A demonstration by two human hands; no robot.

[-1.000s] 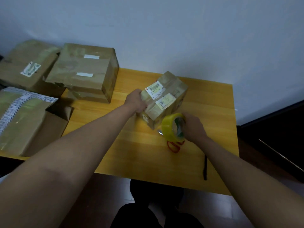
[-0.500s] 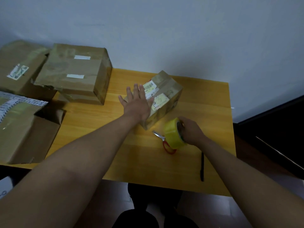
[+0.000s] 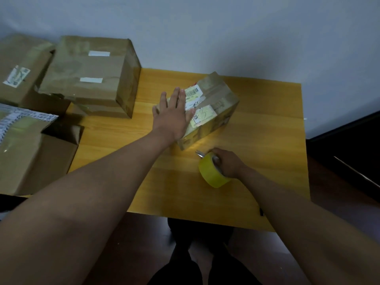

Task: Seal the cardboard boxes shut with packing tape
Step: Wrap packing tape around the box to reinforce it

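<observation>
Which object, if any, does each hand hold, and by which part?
The right hand grips the yellow roll of packing tape, fingers in its core. The left hand holds nothing; it rests flat on the small labelled cardboard box.

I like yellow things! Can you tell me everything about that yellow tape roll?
The tape roll is a wide ring of shiny yellow packing tape. It stands tilted on its edge on the wooden table, near the small box. The right hand grips it, fingers curled into its hole. Scissor tips poke out behind it.
</observation>
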